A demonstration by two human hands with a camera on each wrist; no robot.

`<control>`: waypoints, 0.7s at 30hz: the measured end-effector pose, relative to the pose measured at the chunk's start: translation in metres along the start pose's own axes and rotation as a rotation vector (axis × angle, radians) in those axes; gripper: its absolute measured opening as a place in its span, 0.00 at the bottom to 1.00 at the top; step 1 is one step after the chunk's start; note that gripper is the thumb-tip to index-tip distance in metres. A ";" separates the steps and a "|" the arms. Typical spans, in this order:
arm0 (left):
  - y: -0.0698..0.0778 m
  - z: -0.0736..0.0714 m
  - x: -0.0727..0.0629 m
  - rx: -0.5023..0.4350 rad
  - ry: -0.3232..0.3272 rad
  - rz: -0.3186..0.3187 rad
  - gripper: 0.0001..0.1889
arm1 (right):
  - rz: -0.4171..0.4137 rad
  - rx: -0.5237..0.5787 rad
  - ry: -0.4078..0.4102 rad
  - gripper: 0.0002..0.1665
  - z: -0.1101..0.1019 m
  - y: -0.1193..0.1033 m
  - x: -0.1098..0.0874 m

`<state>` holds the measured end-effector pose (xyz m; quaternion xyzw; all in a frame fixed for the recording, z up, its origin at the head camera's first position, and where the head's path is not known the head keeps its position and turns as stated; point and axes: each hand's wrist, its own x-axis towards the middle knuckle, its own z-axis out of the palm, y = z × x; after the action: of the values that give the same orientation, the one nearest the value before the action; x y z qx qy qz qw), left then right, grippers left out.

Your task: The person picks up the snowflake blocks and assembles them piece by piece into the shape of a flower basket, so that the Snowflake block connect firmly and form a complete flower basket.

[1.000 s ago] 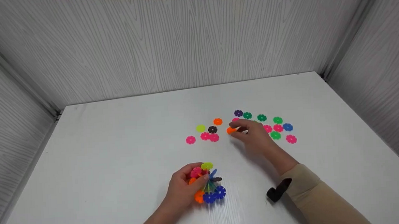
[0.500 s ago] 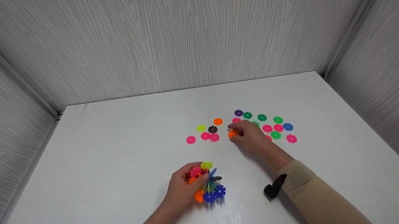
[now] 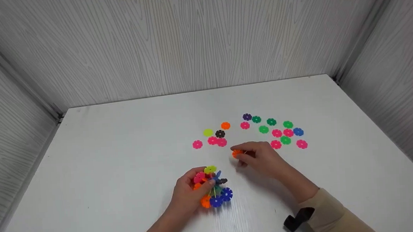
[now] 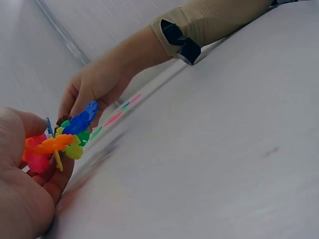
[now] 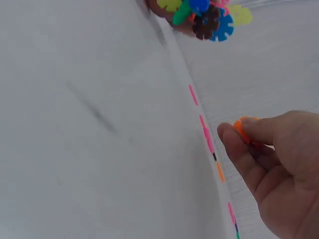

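Note:
My left hand (image 3: 189, 191) grips a cluster of interlocked snowflake discs (image 3: 216, 201), notched plastic pieces in blue, orange, pink, yellow, green and dark brown. In the left wrist view the thumb presses on this cluster (image 4: 75, 124) from one side, and part of it is hidden by the fingers. My right hand (image 3: 265, 159) pinches a single orange snowflake disc (image 3: 236, 153) between thumb and fingertips, to the upper right of the cluster. The right wrist view shows the orange disc (image 5: 241, 130) held at the fingertips, raised over the table.
Loose snowflake discs lie flat beyond the hands: a yellow disc (image 3: 208, 132), an orange disc (image 3: 225, 125), a black disc (image 3: 220, 134) and several pink ones on the left. Green, pink, purple and blue discs (image 3: 298, 131) spread to the right. Panels wall the white table (image 3: 106, 153).
My right hand has lifted the orange disc from among the loose pieces and brought it toward the cluster. My left hand stays nearly in place, with the cluster slightly turned.

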<state>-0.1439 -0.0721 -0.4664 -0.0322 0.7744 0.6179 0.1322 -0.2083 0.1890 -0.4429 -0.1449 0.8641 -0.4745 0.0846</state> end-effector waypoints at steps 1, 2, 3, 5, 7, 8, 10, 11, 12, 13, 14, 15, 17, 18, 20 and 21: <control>0.000 0.000 0.000 -0.003 0.001 -0.002 0.26 | -0.018 0.026 -0.001 0.19 0.002 -0.004 -0.004; 0.001 0.000 0.000 -0.007 0.002 -0.003 0.26 | -0.033 0.057 0.001 0.18 0.003 -0.009 -0.007; 0.001 0.000 -0.001 -0.011 0.001 -0.003 0.26 | -0.048 0.086 0.008 0.17 0.005 -0.013 -0.010; 0.002 0.000 -0.001 -0.019 0.000 -0.006 0.26 | -0.080 0.132 0.020 0.14 0.010 -0.021 -0.015; 0.001 -0.001 -0.002 -0.024 -0.005 0.000 0.26 | -0.113 0.153 0.022 0.11 0.015 -0.025 -0.018; 0.001 -0.001 -0.002 -0.029 -0.009 0.003 0.26 | -0.131 0.150 0.018 0.11 0.018 -0.027 -0.019; 0.001 -0.001 -0.002 -0.039 -0.013 0.010 0.25 | -0.175 0.128 0.009 0.11 0.022 -0.029 -0.021; 0.001 -0.001 -0.002 -0.043 -0.014 0.014 0.25 | -0.197 0.118 0.006 0.12 0.024 -0.029 -0.022; 0.000 -0.002 -0.002 -0.048 -0.016 0.019 0.25 | -0.213 0.106 0.007 0.12 0.025 -0.029 -0.022; 0.000 -0.002 -0.002 -0.055 -0.018 0.024 0.25 | -0.228 0.095 0.011 0.12 0.026 -0.030 -0.022; 0.000 -0.002 -0.002 -0.058 -0.018 0.027 0.25 | -0.245 0.088 0.016 0.11 0.027 -0.030 -0.022; 0.000 -0.002 -0.002 -0.058 -0.018 0.030 0.25 | -0.258 0.081 0.021 0.11 0.028 -0.030 -0.022; -0.001 -0.003 -0.002 -0.060 -0.017 0.040 0.26 | -0.275 0.066 0.026 0.10 0.029 -0.029 -0.022; -0.001 -0.003 -0.002 -0.061 -0.016 0.045 0.25 | -0.279 0.057 0.028 0.10 0.029 -0.029 -0.022; -0.001 -0.004 -0.002 -0.060 -0.013 0.053 0.26 | -0.289 0.043 0.027 0.09 0.030 -0.030 -0.021; -0.001 -0.004 -0.002 -0.061 -0.011 0.057 0.25 | -0.291 0.035 0.027 0.09 0.030 -0.030 -0.021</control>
<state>-0.1424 -0.0765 -0.4665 -0.0106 0.7552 0.6448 0.1175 -0.1748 0.1574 -0.4334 -0.2610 0.8266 -0.4986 0.0059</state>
